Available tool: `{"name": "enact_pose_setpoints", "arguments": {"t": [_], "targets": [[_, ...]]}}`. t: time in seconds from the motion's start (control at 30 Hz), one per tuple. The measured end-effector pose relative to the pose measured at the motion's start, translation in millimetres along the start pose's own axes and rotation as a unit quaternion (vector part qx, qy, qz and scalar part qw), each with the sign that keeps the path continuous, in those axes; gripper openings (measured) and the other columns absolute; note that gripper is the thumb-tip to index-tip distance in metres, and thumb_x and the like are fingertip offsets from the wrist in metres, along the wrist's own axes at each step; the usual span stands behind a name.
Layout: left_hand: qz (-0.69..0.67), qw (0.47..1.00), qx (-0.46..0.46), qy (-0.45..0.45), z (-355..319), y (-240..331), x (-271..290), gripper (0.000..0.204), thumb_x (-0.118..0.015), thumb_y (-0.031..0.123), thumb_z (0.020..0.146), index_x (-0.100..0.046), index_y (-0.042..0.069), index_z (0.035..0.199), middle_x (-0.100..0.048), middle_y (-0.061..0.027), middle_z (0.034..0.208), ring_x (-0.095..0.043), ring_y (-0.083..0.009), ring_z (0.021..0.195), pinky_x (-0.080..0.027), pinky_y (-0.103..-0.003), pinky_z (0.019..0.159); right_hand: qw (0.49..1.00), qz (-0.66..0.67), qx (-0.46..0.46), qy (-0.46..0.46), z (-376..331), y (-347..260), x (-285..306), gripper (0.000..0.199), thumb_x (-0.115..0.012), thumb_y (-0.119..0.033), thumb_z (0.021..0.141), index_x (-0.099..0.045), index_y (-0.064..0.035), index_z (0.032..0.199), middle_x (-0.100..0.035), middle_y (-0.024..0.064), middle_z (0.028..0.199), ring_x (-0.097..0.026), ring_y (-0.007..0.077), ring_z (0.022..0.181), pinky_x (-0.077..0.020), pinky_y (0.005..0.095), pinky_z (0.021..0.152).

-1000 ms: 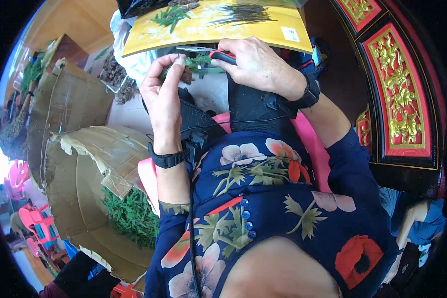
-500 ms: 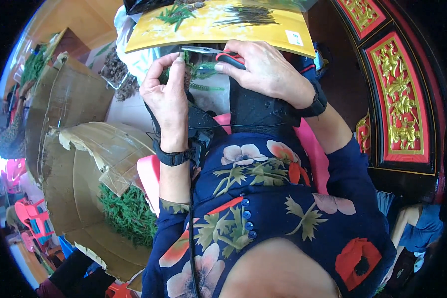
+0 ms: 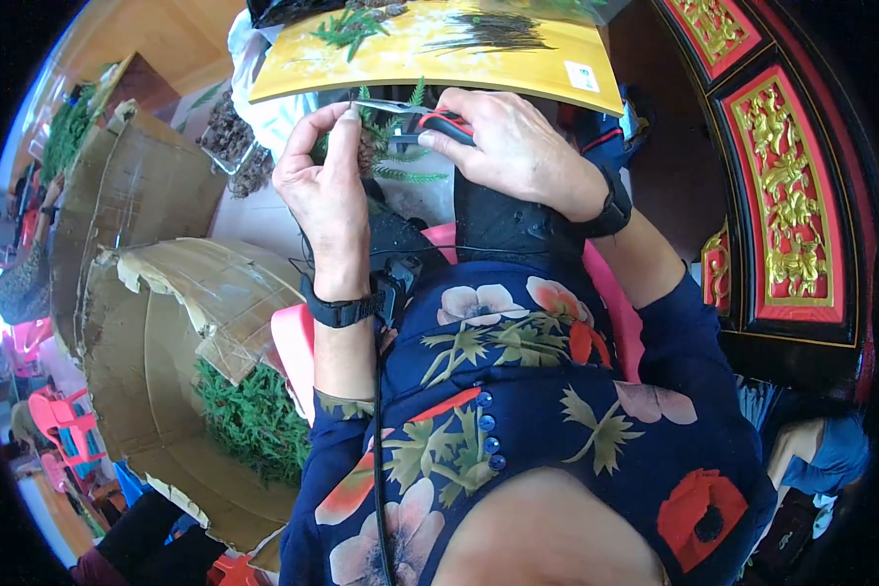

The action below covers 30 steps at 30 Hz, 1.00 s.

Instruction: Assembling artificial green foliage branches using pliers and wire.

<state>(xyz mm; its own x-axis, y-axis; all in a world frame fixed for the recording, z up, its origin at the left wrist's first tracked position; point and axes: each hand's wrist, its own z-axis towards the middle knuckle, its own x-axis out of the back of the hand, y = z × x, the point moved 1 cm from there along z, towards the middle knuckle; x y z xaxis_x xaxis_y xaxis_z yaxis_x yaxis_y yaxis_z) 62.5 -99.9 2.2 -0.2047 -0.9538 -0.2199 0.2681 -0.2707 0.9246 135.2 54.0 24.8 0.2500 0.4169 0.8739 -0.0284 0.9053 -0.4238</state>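
While a small green fern-like sprig (image 3: 393,146) sat pinched at its top in the closed fingers of the left hand (image 3: 327,186), the right hand (image 3: 513,146) gripped red-handled metal scissors (image 3: 422,119), blades meeting the sprig just below the near edge of a yellow board (image 3: 439,49). Off the person's left knee stood a torn cardboard box (image 3: 156,322) of green cuttings (image 3: 254,420).

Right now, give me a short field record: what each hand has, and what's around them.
left hand: pinches a green fern-like sprig
right hand: grips red-handled scissors, blades at the sprig
work surface: yellow board with loose green clippings
person's left: torn cardboard box holding more green sprigs
wrists: black bands on both
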Motion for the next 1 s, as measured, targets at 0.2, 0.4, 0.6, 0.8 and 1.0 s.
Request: {"name": "enact_pose_setpoints", "arguments": {"t": [0.2,0.4,0.6,0.8,1.0], "targets": [[-0.051,0.998,0.018,-0.036,5,-2,3,0.01,-0.062,0.005,0.082,-0.066,-0.001,0.09,-0.061,0.001,0.077,-0.051,-0.003,0.066,-0.039,-0.016,0.059,0.999,0.009,0.051,-0.004,7,11,1,0.033,-0.057,-0.033,0.085,-0.056,-0.0009,0.095,-0.06,0.02,0.089,-0.058,0.0363,0.086,-0.0455,0.0418,0.077],[-0.077,0.992,0.07,-0.074,8,-2,8,0.011,-0.062,0.004,0.081,-0.065,0.0,0.09,-0.063,-0.0006,0.082,-0.054,-0.0048,0.071,-0.042,-0.018,0.065,0.993,0.025,0.118,-0.005,14,23,3,0.03,-0.059,-0.029,0.084,-0.054,-0.0023,0.097,-0.059,0.0174,0.089,-0.057,0.0351,0.085,-0.0455,0.0409,0.076],[-0.195,0.944,0.174,-0.2,6,-1,10,0.013,-0.059,0.004,0.08,-0.065,0.0,0.092,-0.065,-0.0024,0.085,-0.057,-0.0081,0.076,-0.043,-0.022,0.073,0.979,0.036,0.202,-0.003,23,32,9,0.025,-0.062,-0.022,0.081,-0.053,-0.0034,0.095,-0.058,0.0163,0.086,-0.057,0.0334,0.08,-0.046,0.0381,0.073],[-0.262,0.913,0.249,-0.191,8,-11,11,0.013,-0.06,0.004,0.08,-0.065,0.001,0.091,-0.064,-0.0026,0.084,-0.057,-0.0079,0.076,-0.043,-0.021,0.073,0.978,0.049,0.201,-0.018,22,32,11,0.023,-0.061,-0.022,0.081,-0.056,-0.0028,0.092,-0.059,0.0153,0.082,-0.056,0.0319,0.074,-0.0452,0.0368,0.069],[0.0,0.991,0.071,-0.111,0,0,1,0.01,-0.06,0.007,0.082,-0.065,0.001,0.088,-0.061,0.0006,0.072,-0.053,-0.006,0.065,-0.042,-0.019,0.061,0.993,0.041,0.012,-0.108,20,15,10,0.032,-0.059,-0.031,0.083,-0.061,-0.0012,0.094,-0.061,0.0163,0.083,-0.057,0.0314,0.075,-0.0448,0.0372,0.07]]}}
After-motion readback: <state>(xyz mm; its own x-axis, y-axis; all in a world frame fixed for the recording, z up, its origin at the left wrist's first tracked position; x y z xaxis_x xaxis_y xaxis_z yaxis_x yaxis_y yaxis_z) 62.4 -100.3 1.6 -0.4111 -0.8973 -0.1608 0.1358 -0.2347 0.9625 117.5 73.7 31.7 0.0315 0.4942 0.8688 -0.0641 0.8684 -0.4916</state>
